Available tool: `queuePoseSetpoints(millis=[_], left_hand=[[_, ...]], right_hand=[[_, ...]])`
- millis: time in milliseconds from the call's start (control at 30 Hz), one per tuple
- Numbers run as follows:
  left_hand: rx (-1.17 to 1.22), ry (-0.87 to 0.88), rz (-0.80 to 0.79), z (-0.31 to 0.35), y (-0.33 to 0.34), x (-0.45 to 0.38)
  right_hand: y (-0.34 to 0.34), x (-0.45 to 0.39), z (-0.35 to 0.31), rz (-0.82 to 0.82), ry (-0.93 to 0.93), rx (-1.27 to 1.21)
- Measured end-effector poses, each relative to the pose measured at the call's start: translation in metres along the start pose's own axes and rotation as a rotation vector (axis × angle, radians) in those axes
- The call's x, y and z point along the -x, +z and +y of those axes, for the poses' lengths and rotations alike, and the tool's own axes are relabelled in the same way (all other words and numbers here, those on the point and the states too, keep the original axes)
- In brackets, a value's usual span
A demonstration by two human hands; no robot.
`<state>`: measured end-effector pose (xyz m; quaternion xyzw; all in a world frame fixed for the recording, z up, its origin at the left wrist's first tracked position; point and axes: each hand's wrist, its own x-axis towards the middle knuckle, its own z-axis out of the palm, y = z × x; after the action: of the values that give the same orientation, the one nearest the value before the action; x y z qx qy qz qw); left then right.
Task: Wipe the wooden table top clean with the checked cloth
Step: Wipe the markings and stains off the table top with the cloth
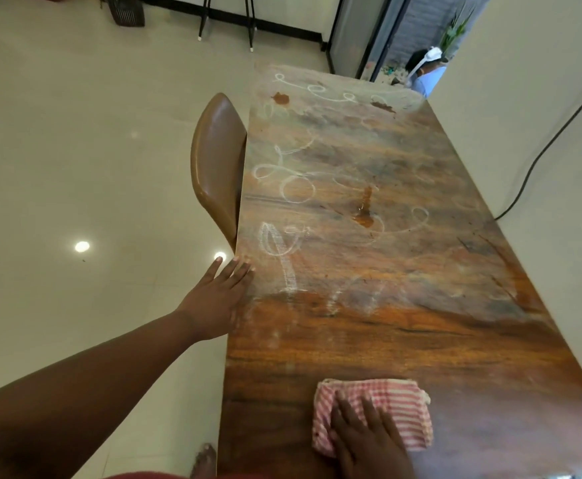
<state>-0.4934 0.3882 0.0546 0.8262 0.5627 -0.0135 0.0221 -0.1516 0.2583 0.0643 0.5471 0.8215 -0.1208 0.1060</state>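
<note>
A long wooden table top (403,340) runs away from me, marked with white chalk loops (282,250) and brown spill stains (363,214). A folded red-and-white checked cloth (393,404) lies flat on the near end. My right hand (365,440) presses on the cloth with straight, spread fingers. My left hand (218,299) rests flat with straight fingers on the table's left edge, beside the chalk marks. The near strip of wood around the cloth looks darker and free of chalk.
A brown padded chair (217,167) is tucked against the table's left side. A white wall (559,167) with a black cable (538,157) runs along the right. Tiled floor (75,167) lies on the left. A person (426,72) sits beyond the far end.
</note>
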Motion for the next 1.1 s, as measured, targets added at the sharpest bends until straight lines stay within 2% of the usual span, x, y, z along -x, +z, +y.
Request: queuePoseSetpoints(millis=[67, 167, 233, 267, 433, 533, 600, 700, 767, 800, 833, 967, 1033, 1100], left_hand=[[-0.007, 0.004, 0.018, -0.002, 0.000, -0.002], [0.038, -0.035, 0.001, -0.001, -0.001, -0.001], [0.088, -0.079, -0.035, 0.001, -0.001, 0.000], [0.100, -0.115, -0.036, 0.003, 0.000, 0.000], [0.146, -0.203, -0.039, 0.006, 0.002, 0.004], [0.136, -0.172, -0.013, 0.003, 0.000, 0.007], [0.146, -0.144, -0.003, -0.001, -0.001, 0.012], [0.167, -0.154, 0.016, -0.004, 0.001, 0.020], [0.196, -0.174, 0.009, -0.003, -0.002, 0.024], [0.216, -0.193, 0.015, -0.001, -0.003, 0.025], [0.227, -0.218, 0.020, 0.001, -0.007, 0.026], [0.215, -0.286, 0.016, 0.006, -0.020, 0.020], [0.196, -0.328, 0.021, 0.007, -0.023, 0.019], [0.205, -0.370, 0.025, 0.012, -0.026, 0.017]], right_hand=[[0.001, 0.005, 0.029, 0.062, 0.044, 0.001], [-0.025, -0.027, 0.033, -0.010, 0.316, -0.010], [-0.040, -0.058, 0.013, -0.079, 0.408, -0.009], [-0.043, -0.075, -0.001, -0.114, 0.374, 0.008], [-0.054, -0.105, -0.092, -0.117, -0.135, -0.025], [-0.047, -0.089, -0.077, -0.114, -0.277, -0.095], [-0.043, -0.088, -0.039, -0.038, -0.266, -0.026], [-0.057, -0.117, 0.007, -0.007, -0.018, -0.038], [-0.066, -0.154, 0.003, -0.032, 0.111, -0.076], [-0.066, -0.172, -0.011, -0.025, 0.111, -0.084], [-0.066, -0.188, -0.032, -0.037, 0.059, -0.116], [-0.057, -0.186, -0.108, -0.054, -0.369, -0.084], [-0.059, -0.173, -0.096, -0.046, -0.431, -0.097], [-0.059, -0.165, -0.056, 0.004, -0.441, -0.126]])
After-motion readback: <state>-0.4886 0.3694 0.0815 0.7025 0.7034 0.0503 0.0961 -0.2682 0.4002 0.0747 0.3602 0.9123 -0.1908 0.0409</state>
